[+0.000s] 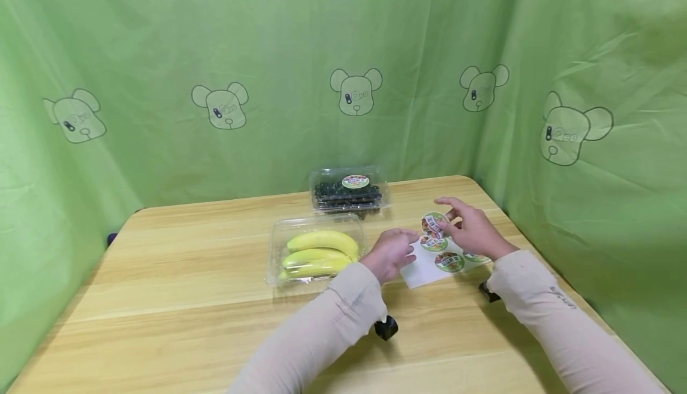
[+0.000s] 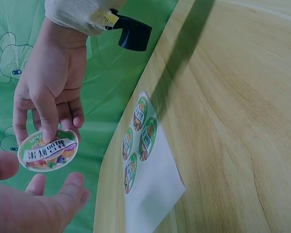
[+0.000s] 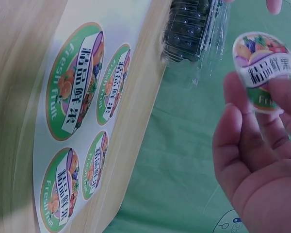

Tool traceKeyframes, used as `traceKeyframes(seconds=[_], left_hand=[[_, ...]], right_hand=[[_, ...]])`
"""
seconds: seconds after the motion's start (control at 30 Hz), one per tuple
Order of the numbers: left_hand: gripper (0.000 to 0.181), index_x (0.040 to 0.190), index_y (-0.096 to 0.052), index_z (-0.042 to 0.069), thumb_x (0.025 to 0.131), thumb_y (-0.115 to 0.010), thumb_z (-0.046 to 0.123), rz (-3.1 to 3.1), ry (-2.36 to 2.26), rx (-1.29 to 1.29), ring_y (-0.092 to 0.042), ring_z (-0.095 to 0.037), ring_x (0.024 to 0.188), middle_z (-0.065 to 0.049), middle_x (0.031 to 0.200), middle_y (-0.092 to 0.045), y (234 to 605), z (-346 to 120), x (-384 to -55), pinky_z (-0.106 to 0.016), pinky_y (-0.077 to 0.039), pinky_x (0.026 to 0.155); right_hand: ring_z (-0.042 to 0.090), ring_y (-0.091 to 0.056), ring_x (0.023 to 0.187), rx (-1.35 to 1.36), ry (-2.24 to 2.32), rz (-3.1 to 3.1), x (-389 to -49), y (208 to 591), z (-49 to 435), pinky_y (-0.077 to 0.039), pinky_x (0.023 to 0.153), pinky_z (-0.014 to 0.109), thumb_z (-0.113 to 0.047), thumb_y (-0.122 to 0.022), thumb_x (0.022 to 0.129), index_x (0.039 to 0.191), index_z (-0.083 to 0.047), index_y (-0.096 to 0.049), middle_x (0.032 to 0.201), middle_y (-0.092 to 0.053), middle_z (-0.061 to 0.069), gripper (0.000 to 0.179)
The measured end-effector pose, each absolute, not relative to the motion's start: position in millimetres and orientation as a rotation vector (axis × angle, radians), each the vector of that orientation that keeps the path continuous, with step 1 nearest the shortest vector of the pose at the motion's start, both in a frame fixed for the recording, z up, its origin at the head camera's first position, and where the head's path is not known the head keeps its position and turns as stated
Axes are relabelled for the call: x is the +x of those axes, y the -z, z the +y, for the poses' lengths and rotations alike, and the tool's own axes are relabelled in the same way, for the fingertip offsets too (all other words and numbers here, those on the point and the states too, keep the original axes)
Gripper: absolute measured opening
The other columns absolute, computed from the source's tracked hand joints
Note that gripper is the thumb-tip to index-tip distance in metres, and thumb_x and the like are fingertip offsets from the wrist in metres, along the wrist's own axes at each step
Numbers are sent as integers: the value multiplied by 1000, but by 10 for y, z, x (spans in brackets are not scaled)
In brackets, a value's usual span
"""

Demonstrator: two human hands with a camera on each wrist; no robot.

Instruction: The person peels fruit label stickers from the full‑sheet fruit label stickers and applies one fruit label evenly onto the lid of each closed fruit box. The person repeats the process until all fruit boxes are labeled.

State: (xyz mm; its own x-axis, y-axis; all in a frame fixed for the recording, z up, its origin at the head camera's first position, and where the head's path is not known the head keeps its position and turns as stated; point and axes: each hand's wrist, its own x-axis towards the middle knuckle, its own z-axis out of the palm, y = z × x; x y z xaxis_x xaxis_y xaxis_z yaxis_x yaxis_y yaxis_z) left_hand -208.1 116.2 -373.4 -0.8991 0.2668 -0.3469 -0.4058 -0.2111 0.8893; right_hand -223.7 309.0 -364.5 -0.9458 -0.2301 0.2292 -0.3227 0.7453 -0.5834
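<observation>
My right hand point(image 1: 472, 228) pinches a round fruit sticker point(image 3: 265, 68) between thumb and fingers, held up over a white sticker sheet point(image 1: 415, 269). The sticker is green-edged with fruit pictures and a white band of dark characters. Just to its left is my left hand point(image 1: 390, 252), fingers spread and relaxed, holding nothing; in the left wrist view its fingertips stand close to the sticker's edge. Several more stickers point(image 2: 147, 139) remain on the sheet. Beside my left hand lies a clear plastic box point(image 1: 276, 245) with bananas point(image 1: 322, 251) inside.
Behind the bananas stands another clear box point(image 1: 349, 203) with dark fruit and a round label point(image 1: 355, 181) on its lid. Green curtains point(image 1: 279, 36) with bear-face drawings enclose the wooden table point(image 1: 177, 287) at the back and sides.
</observation>
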Motion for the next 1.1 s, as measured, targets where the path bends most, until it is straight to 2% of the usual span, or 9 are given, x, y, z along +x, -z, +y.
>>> traceKeyframes(seconds=[0.17, 0.27, 0.37, 0.5, 0.6, 0.73, 0.83, 1.0, 1.1], left_hand=[[16, 108, -61, -4, 93, -56, -1, 1641, -2146, -173, -43, -43, 128, -15, 124, -58, 3736, 1160, -2082, -49, -43, 103], [17, 109, -61, -4, 93, -56, -1, 1647, -2139, -174, -43, -43, 128, -16, 125, -58, 3736, 1157, -2081, -49, -43, 103], [20, 112, -60, -5, 93, -56, -1, 1651, -2137, -169, -43, -43, 128, -16, 126, -58, 3738, 1157, -2082, -48, -44, 103], [21, 113, -60, -5, 92, -57, 1, 1648, -2137, -158, -44, -42, 127, -15, 126, -57, 3750, 1151, -2091, -47, -44, 103], [20, 111, -61, -5, 92, -57, 0, 1649, -2134, -153, -45, -42, 126, -14, 125, -57, 3757, 1151, -2097, -47, -45, 102], [19, 110, -60, -5, 92, -56, -2, 1652, -2132, -153, -47, -41, 124, -14, 122, -58, 3766, 1157, -2105, -47, -46, 101], [18, 109, -60, -5, 92, -55, -3, 1646, -2140, -159, -47, -41, 123, -13, 119, -58, 3774, 1160, -2107, -47, -46, 100], [13, 104, -60, -3, 92, -56, -2, 1639, -2151, -179, -48, -40, 121, -11, 114, -58, 3771, 1161, -2109, -45, -47, 99], [12, 103, -60, -3, 92, -56, -2, 1642, -2148, -189, -49, -39, 119, -10, 112, -58, 3764, 1167, -2109, -44, -48, 98]], right_hand=[[35, -64, 87, 406, -947, -2746, -2235, 3648, 3095, -56, 75, 48, -5, -62, 93, 100, -1, -65, 92, -65, 14, 9], [37, -63, 89, 357, -934, -2758, -2237, 3651, 3100, -53, 75, 50, -7, -63, 93, 94, -3, -64, 91, -66, 14, 5], [33, -62, 86, 352, -900, -2776, -2244, 3660, 3106, -51, 74, 47, -7, -65, 91, 92, -3, -64, 89, -67, 11, 5], [24, -62, 77, 364, -952, -2803, -2248, 3677, 3103, -53, 67, 36, -8, -67, 88, 91, -2, -62, 83, -65, 9, 8], [25, -66, 76, 353, -1041, -2816, -2240, 3687, 3093, -55, 61, 30, -8, -67, 88, 92, -1, -59, 84, -64, 11, 11], [30, -66, 79, 367, -1098, -2792, -2234, 3686, 3078, -57, 62, 30, -2, -66, 87, 110, 2, -54, 96, -61, 18, 27], [27, -62, 75, 380, -1113, -2762, -2237, 3676, 3072, -56, 60, 30, 2, -63, 85, 122, 2, -48, 100, -57, 21, 40], [25, -61, 66, 363, -1174, -2751, -2227, 3652, 3069, -53, 47, 31, 1, -57, 90, 115, 3, -52, 98, -61, 22, 26], [26, -61, 66, 354, -1197, -2740, -2219, 3646, 3059, -52, 47, 31, -1, -54, 92, 109, 2, -54, 95, -62, 21, 17]])
